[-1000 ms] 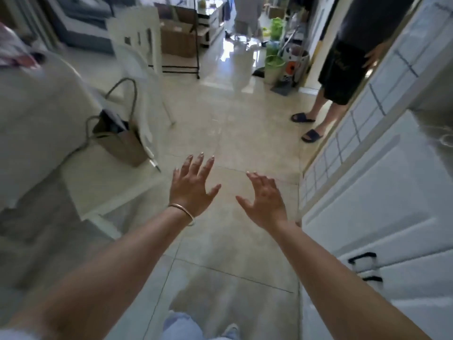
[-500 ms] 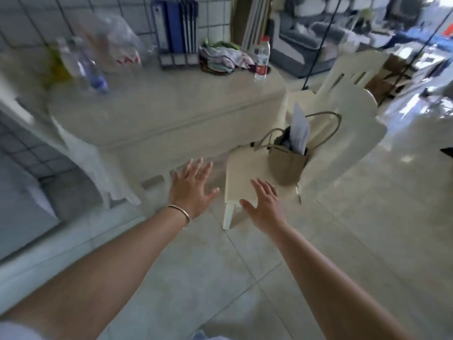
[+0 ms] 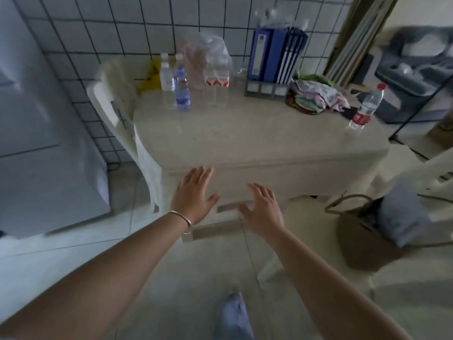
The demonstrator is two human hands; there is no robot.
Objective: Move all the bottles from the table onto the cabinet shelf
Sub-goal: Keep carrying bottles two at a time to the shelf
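Tiled wall [image 3: 122, 25] behind, pale tabletop [image 3: 245, 141] pushed up against it. Bottles stand at two spots. Far left corner, close to the wall: a cluster with a blue-label bottle [image 3: 182, 90] in front, a clear bottle [image 3: 165, 78] just left of it, and a pair with red-and-white labels [image 3: 217, 85] to the right, under a crumpled clear plastic bag [image 3: 208, 52]; blur makes the exact count uncertain. Far right edge, well apart from the cluster: one red-label bottle [image 3: 365, 107], upright. Between the two groups: blue binders [image 3: 277, 55] in a rack and a heap of cloth [image 3: 316, 96]. White chair [image 3: 117, 114] at the left end, brown bag [image 3: 362, 231] on a seat to the right. Left hand [image 3: 193, 195] and right hand [image 3: 263, 208] both released, fingers spread, held out short of the near edge, grasping nothing, touching nothing. Cabinet shelf not identifiable from this view; a white panelled unit [image 3: 44, 133] stands at left, role unclear. Judgement: several bottles are left on the tabletop, none is in the hands, and how many, if any, are already shelved cannot be told from here. Left to do: every bottle in sight, likely over several trips.
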